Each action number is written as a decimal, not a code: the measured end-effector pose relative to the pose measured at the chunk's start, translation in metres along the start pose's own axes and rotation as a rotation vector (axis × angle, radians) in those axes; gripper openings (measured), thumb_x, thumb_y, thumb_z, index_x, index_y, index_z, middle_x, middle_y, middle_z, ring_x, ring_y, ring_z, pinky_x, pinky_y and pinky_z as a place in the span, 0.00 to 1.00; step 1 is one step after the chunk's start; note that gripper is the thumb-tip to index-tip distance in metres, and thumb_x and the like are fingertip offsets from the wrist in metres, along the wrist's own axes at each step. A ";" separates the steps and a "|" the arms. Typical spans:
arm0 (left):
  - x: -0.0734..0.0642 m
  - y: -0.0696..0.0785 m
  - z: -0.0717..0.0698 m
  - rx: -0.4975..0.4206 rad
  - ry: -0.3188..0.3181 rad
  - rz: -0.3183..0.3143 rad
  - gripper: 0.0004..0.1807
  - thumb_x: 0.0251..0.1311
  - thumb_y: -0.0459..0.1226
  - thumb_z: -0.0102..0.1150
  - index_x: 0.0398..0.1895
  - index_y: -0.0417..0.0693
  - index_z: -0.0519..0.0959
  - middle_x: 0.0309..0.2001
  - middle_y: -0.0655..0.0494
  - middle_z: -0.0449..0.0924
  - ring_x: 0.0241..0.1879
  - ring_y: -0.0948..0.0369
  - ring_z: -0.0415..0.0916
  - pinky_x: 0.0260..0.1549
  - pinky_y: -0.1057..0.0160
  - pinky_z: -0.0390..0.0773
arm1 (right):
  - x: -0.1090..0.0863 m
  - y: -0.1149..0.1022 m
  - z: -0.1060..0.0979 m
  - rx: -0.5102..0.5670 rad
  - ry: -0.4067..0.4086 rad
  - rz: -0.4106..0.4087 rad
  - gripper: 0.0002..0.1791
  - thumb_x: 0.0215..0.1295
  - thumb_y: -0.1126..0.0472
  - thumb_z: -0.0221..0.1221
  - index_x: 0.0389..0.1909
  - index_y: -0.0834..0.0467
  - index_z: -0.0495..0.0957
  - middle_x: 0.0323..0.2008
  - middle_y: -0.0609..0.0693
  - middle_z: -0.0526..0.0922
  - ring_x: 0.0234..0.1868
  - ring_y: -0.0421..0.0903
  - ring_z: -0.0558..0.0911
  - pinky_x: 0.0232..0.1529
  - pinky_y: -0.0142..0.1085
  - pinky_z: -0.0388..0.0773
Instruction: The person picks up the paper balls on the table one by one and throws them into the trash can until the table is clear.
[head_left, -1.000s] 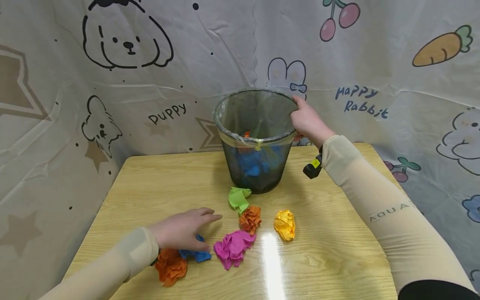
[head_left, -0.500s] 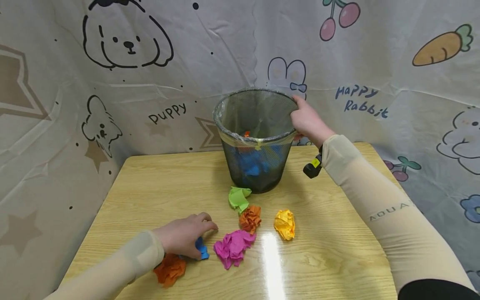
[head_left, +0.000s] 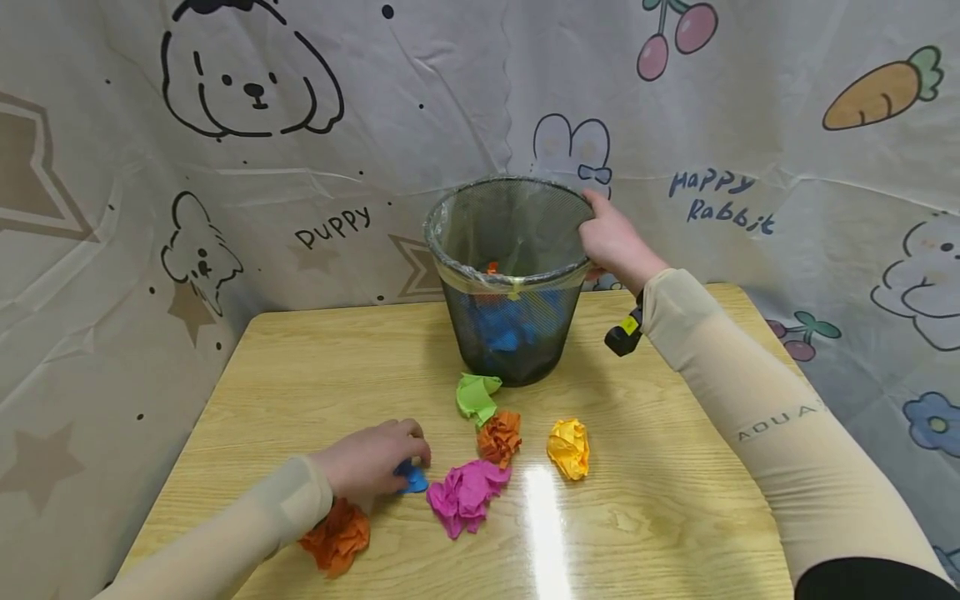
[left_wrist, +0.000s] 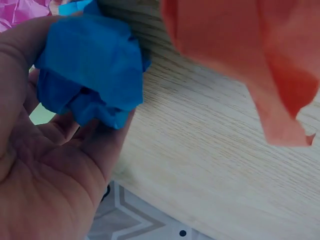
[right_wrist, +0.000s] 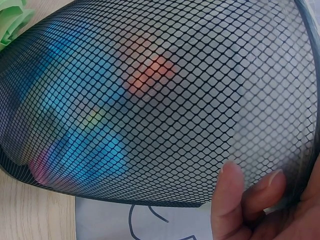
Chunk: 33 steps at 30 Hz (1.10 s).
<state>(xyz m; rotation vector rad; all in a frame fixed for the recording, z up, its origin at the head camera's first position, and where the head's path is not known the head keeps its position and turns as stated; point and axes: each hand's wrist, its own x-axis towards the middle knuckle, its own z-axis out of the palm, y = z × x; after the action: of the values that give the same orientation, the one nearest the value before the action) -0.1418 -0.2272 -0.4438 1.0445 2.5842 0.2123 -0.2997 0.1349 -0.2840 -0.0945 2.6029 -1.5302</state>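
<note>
My left hand grips a crumpled ball of blue paper between thumb and fingers, low over the table. Beside that wrist lies a crumpled orange paper ball, large at the top of the left wrist view. A pink paper ball sits just right of the blue one. My right hand holds the rim of a black mesh wastebasket at its right side, with fingers curled against the mesh in the right wrist view. Through the mesh, blue, orange and pink paper shows inside the clear liner.
In front of the basket lie a green paper ball, a second orange one and a yellow one. They rest on a wooden table. A printed cloth hangs close behind and around it.
My left hand has closed its fingers on the blue paper ball and shifted it slightly away and to the right. The nearby orange ball has moved a little left. The right hand keeps its hold.
</note>
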 end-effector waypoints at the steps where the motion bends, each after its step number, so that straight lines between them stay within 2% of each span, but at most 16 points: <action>1: 0.001 -0.001 0.000 0.004 0.011 0.011 0.12 0.60 0.37 0.73 0.47 0.55 0.84 0.50 0.55 0.75 0.44 0.61 0.73 0.45 0.59 0.80 | 0.000 0.000 0.000 0.001 0.000 -0.001 0.41 0.74 0.68 0.35 0.84 0.46 0.38 0.77 0.62 0.57 0.48 0.60 0.78 0.30 0.45 0.84; 4: 0.002 -0.003 0.000 0.017 0.034 0.040 0.09 0.60 0.36 0.73 0.43 0.52 0.85 0.46 0.57 0.76 0.41 0.63 0.74 0.44 0.60 0.80 | 0.000 -0.001 0.000 0.006 -0.002 -0.004 0.40 0.74 0.68 0.34 0.84 0.46 0.38 0.76 0.62 0.58 0.48 0.60 0.79 0.30 0.45 0.84; 12: 0.005 -0.003 -0.008 0.045 0.051 0.074 0.07 0.62 0.35 0.71 0.42 0.50 0.86 0.39 0.61 0.80 0.40 0.64 0.77 0.44 0.59 0.80 | 0.000 0.000 -0.001 0.011 -0.003 0.002 0.41 0.74 0.68 0.35 0.84 0.45 0.36 0.77 0.61 0.57 0.44 0.58 0.79 0.31 0.45 0.84; 22: 0.006 -0.005 -0.025 0.075 0.155 0.093 0.10 0.63 0.33 0.70 0.46 0.45 0.87 0.41 0.57 0.82 0.42 0.59 0.80 0.45 0.57 0.81 | 0.001 0.001 -0.001 0.014 -0.002 0.011 0.40 0.75 0.68 0.35 0.84 0.46 0.36 0.78 0.60 0.55 0.38 0.55 0.79 0.31 0.45 0.83; 33: 0.004 -0.003 -0.046 0.083 0.226 0.059 0.12 0.67 0.32 0.66 0.51 0.47 0.85 0.46 0.57 0.82 0.45 0.59 0.80 0.48 0.56 0.82 | -0.001 -0.001 0.000 0.008 -0.001 0.018 0.39 0.76 0.67 0.35 0.84 0.46 0.36 0.79 0.60 0.54 0.45 0.57 0.78 0.30 0.45 0.83</action>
<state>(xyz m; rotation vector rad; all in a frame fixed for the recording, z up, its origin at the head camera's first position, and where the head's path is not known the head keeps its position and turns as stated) -0.1639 -0.2271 -0.4026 1.1898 2.7862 0.2525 -0.2990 0.1349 -0.2831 -0.0708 2.5896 -1.5342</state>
